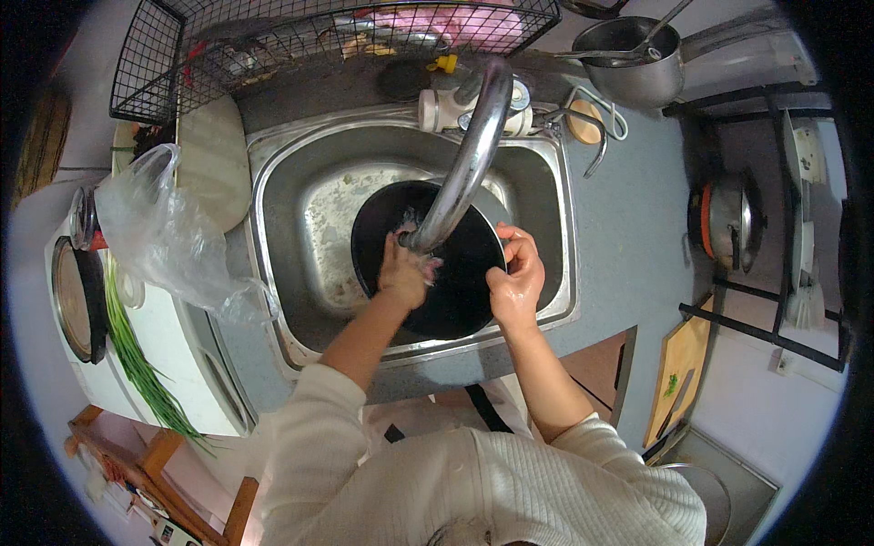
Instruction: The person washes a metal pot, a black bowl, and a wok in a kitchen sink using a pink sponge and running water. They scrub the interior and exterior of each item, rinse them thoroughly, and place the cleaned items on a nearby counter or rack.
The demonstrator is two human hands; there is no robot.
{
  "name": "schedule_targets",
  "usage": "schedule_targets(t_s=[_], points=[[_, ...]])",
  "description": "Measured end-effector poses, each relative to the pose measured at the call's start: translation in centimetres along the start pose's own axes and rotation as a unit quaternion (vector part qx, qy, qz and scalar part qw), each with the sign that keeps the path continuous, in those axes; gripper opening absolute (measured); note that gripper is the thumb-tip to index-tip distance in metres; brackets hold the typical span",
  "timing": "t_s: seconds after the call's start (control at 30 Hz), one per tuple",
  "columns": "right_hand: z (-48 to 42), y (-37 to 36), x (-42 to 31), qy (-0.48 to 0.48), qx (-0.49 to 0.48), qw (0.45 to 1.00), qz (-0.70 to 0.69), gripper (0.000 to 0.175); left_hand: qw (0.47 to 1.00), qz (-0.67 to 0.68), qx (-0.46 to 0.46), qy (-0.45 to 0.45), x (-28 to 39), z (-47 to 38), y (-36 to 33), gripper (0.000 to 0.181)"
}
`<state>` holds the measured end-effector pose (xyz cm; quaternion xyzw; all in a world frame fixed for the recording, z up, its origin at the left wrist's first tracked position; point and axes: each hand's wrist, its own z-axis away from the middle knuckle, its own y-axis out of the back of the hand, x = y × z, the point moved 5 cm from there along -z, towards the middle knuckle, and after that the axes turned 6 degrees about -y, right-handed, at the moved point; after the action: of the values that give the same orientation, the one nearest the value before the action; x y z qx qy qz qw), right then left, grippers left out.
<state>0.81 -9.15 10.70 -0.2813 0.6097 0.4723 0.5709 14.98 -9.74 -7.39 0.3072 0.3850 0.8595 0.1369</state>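
A round black pan is held over the stainless steel sink, beneath the curved metal faucet spout. My right hand grips the pan's right rim between thumb and fingers, and its skin looks wet. Over the pan's dark inside, my left hand is at the spout's outlet, blurred, its fingers partly hidden by the spout. Water seems to splash about those fingers; whether they hold anything is not visible.
Left of the sink lie a clear plastic bag and green onions. A wire basket and a metal pot stand behind. At right are a black rack and a cutting board with a knife.
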Motion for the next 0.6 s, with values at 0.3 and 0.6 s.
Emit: schedule_targets(t_s=[0.3,0.6], points=[[-0.3,1.0,0.3,0.032,0.017,0.998,0.059,0.02,0.861,0.464,-0.072,-0.196,11.4,4.2,3.0,0.044],[-0.4,-0.5,-1.5,0.027,-0.048,0.998,0.044,0.021,0.65,0.731,0.197,-0.061,-2.9,-1.7,-5.8,0.044]])
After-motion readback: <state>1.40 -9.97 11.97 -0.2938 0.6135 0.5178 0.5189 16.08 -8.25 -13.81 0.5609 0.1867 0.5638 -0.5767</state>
